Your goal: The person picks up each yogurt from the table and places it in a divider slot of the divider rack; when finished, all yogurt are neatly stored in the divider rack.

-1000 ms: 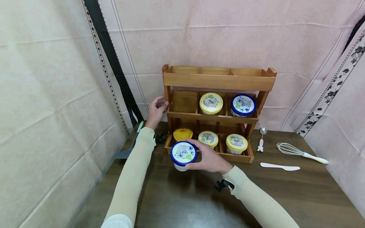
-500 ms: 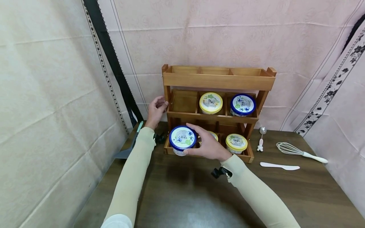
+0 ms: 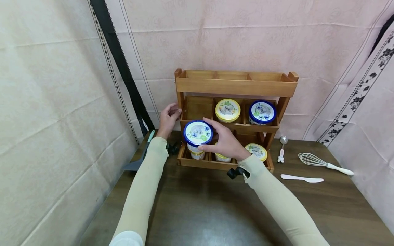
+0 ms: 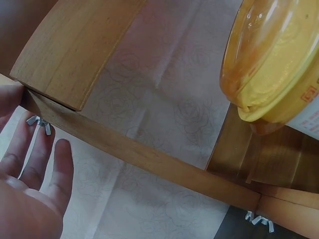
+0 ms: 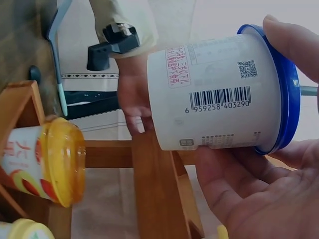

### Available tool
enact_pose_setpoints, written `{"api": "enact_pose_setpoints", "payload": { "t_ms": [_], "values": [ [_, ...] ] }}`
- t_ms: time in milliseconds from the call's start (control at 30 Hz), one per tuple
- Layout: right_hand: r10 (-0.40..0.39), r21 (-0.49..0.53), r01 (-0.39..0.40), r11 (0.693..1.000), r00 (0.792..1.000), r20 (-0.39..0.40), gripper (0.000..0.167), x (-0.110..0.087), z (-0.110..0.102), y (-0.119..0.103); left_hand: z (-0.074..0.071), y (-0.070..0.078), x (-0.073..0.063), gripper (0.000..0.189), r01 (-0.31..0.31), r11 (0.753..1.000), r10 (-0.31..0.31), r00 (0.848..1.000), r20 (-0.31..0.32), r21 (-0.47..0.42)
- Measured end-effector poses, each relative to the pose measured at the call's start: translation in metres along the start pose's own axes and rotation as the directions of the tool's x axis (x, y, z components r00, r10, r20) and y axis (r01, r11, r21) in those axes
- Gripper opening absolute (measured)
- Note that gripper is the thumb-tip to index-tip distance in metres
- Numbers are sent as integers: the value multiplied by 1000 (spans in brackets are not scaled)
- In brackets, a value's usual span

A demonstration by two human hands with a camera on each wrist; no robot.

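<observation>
My right hand (image 3: 224, 141) grips a white tub with a blue lid (image 3: 198, 133), thumb on one side and fingers on the other. In the right wrist view, the tub's barcoded side (image 5: 214, 94) faces the camera. It is held in front of the left part of the wooden rack (image 3: 237, 86), over a tub with an amber-yellow lid (image 5: 62, 162) in the bottom left compartment. My left hand (image 3: 168, 119) holds the rack's left post, thumb and fingers about the wood near a wing nut (image 4: 40, 124).
On the middle tier stand a yellow-lidded tub (image 3: 227, 110) and another blue-lidded one (image 3: 262, 112). Two more yellow-lidded tubs sit below, one mostly behind my right hand. A spoon (image 3: 282, 150), whisk (image 3: 317, 163) and white knife (image 3: 301, 178) lie at right; a spatula (image 3: 138, 161) lies at left.
My right hand has raised the blue-lidded tub from before the bottom tier to just below the middle tier's left compartment. My left hand has stayed at the post.
</observation>
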State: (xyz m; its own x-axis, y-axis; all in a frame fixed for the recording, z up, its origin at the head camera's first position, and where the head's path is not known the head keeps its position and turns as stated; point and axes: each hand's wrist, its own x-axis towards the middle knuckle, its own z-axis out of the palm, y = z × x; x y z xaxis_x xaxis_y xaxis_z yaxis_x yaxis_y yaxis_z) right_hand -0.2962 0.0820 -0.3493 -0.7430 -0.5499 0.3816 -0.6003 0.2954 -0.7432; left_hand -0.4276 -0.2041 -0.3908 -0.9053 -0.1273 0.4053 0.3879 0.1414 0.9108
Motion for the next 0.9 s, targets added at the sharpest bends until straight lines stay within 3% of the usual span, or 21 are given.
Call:
{"api": "enact_pose_setpoints", "payload": {
  "t_ms": [400,900],
  "values": [
    [23,-72,-32,997,992,-125,104,25,-11,-10,-1,2,1,40,23,1000,-23,1000,3,-9],
    [74,-117,-116,986,946,-315,109,57,-4,-12,0,3,1,41,55,998,-54,998,7,-15]
  ]
}}
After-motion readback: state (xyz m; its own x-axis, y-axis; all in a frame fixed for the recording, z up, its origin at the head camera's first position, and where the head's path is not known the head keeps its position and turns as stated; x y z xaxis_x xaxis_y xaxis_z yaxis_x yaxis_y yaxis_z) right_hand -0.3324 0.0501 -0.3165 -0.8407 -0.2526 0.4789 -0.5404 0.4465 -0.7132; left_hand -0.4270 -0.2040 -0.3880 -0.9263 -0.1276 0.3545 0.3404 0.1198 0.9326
